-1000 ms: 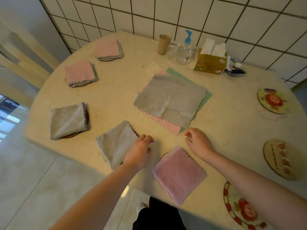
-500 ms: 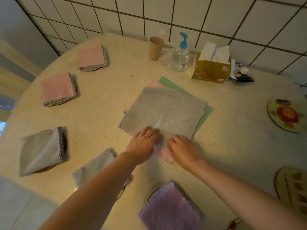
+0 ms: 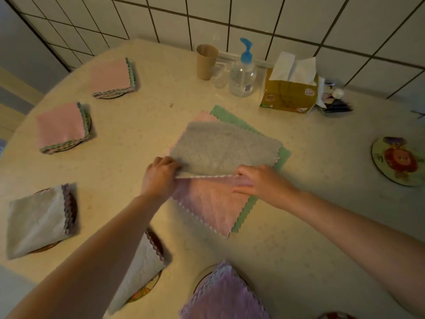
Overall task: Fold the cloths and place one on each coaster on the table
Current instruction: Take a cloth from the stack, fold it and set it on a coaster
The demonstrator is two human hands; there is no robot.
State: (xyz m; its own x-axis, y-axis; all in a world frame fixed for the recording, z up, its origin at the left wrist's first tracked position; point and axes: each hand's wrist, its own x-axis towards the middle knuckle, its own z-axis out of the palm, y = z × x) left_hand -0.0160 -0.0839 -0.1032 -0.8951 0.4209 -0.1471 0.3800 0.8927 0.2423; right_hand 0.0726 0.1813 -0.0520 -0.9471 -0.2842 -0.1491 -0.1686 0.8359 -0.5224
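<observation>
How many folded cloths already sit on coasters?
5: two pink ones at far left, two grey ones at near left, the second partly behind the left forearm, and a purple one at the near edge.

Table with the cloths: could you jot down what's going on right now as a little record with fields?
Action: folding the grey cloth, near edge lifted and turned back
Left hand: grips the cloth's left end
Right hand: pinches its right end
Underneath: pink cloth on a green cloth, both flat
Done: five folded cloths visible on coasters, such as the pink folded cloth
Bare: lion coaster at the right
By the wall: paper cup, pump bottle, tissue box
</observation>
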